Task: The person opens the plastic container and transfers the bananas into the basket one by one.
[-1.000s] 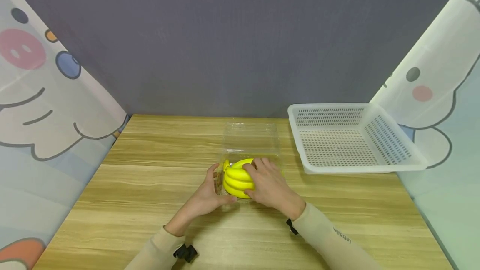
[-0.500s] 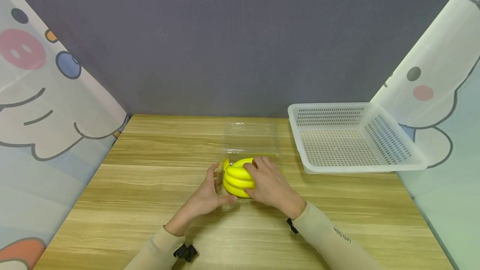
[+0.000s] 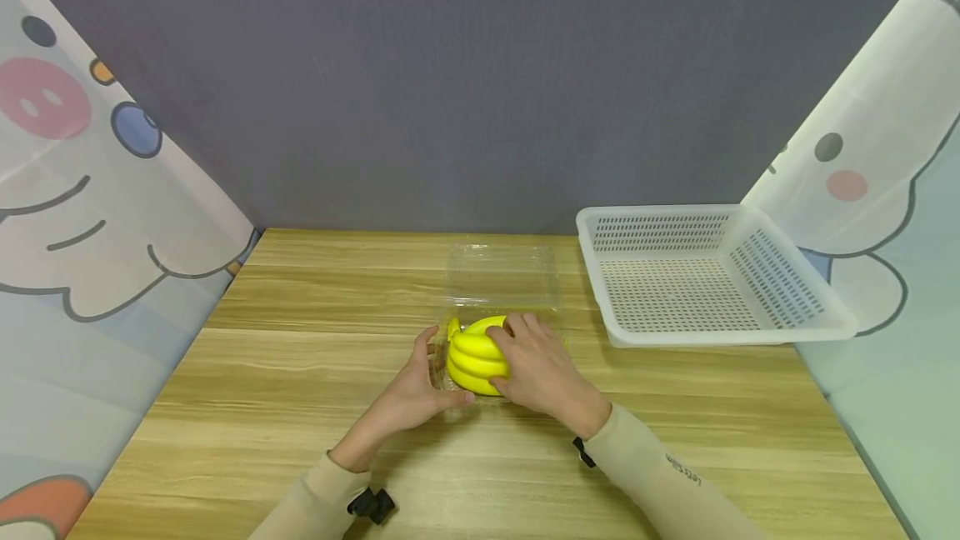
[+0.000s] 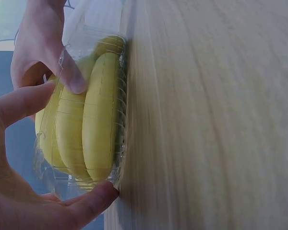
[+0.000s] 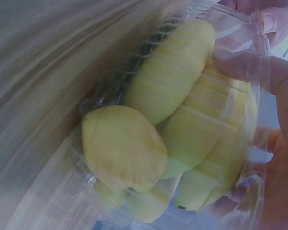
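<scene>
A bunch of yellow bananas [image 3: 476,367] sits in a clear plastic clamshell box, its lid [image 3: 501,275] folded back flat behind it. My right hand [image 3: 543,372] grips the bunch from above at its right end, thumb on the near side. My left hand [image 3: 408,398] holds the left end of the box, thumb along the near wall. Through the wall in the left wrist view, the bananas [image 4: 100,117] lie side by side beneath the right thumb. Beside them in the right wrist view is a rounded yellow fruit [image 5: 125,148], mostly hidden from the head view.
A white perforated plastic basket [image 3: 603,307] stands at the back right of the wooden table [image 3: 300,315]. A dark grey wall [image 3: 480,90] rises behind the table. Panels with cartoon prints flank it on both sides.
</scene>
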The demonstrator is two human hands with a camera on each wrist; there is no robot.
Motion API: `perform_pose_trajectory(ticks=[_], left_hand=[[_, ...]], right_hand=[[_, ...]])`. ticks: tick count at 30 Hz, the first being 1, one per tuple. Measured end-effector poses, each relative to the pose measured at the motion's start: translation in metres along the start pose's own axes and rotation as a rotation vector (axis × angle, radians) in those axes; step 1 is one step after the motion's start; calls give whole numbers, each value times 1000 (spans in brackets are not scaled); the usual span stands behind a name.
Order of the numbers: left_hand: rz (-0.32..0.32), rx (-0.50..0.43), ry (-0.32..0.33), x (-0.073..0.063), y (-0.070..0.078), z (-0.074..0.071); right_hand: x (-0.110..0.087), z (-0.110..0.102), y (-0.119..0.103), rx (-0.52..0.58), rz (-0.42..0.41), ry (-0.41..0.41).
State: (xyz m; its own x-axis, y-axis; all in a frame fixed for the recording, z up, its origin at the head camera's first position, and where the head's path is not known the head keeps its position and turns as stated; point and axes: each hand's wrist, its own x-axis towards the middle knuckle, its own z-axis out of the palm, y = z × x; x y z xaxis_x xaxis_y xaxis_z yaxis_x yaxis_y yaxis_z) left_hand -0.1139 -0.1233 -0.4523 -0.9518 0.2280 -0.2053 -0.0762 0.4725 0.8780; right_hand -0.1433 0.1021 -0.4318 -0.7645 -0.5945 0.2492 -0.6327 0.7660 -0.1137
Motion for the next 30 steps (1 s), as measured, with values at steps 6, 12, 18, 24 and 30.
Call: perform_pose_trajectory(ticks=[6, 12, 18, 24, 30], left_hand=[[4, 0, -8, -1, 1, 0], [9, -17, -15, 0, 0, 0], [14, -21, -22, -1, 0, 0], [12, -29, -26, -1, 0, 0], [11, -24, -23, -1, 1, 0]], right_hand=[[1, -3, 4, 41, 35, -19], [3, -8, 7, 87, 62, -8], [3, -11, 10, 93, 89, -11], [5, -14, 15, 130, 151, -25], [8, -14, 20, 137, 136, -35]])
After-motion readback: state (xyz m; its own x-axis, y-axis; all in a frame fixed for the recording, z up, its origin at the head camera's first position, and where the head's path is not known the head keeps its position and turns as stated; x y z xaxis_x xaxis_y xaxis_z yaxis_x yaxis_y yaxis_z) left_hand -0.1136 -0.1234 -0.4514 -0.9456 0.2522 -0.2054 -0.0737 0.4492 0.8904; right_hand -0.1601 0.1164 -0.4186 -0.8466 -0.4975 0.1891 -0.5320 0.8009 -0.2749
